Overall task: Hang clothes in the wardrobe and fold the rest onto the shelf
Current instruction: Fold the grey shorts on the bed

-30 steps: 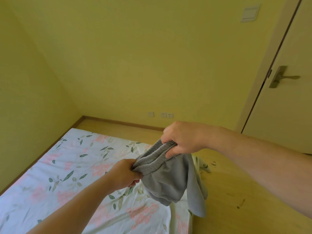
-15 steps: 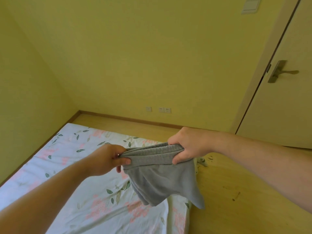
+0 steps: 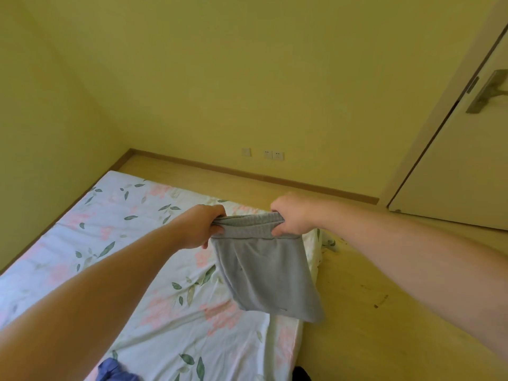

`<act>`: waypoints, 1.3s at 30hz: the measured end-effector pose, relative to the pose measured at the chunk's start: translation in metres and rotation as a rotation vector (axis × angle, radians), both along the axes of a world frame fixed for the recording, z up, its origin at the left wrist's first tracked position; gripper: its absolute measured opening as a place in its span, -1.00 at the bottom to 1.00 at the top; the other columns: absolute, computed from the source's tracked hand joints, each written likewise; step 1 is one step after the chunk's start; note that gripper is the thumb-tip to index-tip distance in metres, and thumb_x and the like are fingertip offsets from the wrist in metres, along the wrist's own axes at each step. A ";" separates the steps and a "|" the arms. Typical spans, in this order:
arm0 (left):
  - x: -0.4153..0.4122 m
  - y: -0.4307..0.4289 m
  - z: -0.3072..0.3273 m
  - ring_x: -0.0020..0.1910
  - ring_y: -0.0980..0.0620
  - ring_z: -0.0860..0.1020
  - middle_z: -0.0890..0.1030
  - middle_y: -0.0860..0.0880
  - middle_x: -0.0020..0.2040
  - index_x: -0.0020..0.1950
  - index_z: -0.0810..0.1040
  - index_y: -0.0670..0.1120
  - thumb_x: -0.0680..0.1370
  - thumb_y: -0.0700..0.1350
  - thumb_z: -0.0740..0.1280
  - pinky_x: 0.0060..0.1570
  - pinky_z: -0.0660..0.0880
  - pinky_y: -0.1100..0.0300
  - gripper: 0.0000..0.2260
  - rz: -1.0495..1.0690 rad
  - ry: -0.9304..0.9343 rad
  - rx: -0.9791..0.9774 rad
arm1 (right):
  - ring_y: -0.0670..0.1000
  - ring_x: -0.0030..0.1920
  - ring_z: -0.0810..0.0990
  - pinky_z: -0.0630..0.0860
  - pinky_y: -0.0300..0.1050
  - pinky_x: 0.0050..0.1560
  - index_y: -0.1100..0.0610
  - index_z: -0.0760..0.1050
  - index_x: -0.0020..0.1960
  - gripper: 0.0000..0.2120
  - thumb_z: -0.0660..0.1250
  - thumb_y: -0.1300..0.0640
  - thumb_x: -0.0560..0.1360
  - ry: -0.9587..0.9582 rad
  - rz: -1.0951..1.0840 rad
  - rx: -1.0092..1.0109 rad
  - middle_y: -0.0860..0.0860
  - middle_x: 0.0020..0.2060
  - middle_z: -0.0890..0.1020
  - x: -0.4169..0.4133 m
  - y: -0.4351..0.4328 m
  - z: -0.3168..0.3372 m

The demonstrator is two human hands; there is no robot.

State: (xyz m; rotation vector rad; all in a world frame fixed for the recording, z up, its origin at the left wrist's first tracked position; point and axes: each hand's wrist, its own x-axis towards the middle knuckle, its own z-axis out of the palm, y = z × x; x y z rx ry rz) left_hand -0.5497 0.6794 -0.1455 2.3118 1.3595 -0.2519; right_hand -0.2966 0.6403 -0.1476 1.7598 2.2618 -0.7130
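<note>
At seven o'clock we see a blue cloth (image 3: 115, 371) cut by the bottom edge; at six, a dark shape (image 3: 301, 375) we cannot identify. At two o'clock the door handle (image 3: 487, 92) runs off-frame.

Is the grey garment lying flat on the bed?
No, the left hand and the right hand hold the grey garment up by its waistband, and it hangs.

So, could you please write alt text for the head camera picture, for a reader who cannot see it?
The left hand and right hand hold gray shorts stretched by the waistband above a floral mattress on a wooden floor. Behind are yellow walls and a door; a blue cloth lies at the bottom edge.
</note>
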 end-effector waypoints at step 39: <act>-0.321 -0.446 -0.381 -0.34 -0.03 0.39 0.45 0.04 -0.34 -0.33 0.35 0.00 0.45 -0.37 0.32 -0.37 0.21 0.10 -0.68 0.602 0.147 -0.339 | 0.17 0.17 0.61 0.52 0.03 0.01 0.18 0.49 0.28 -0.71 0.11 0.30 0.63 -0.119 0.368 -0.419 0.13 0.20 0.60 -0.346 -0.413 -0.372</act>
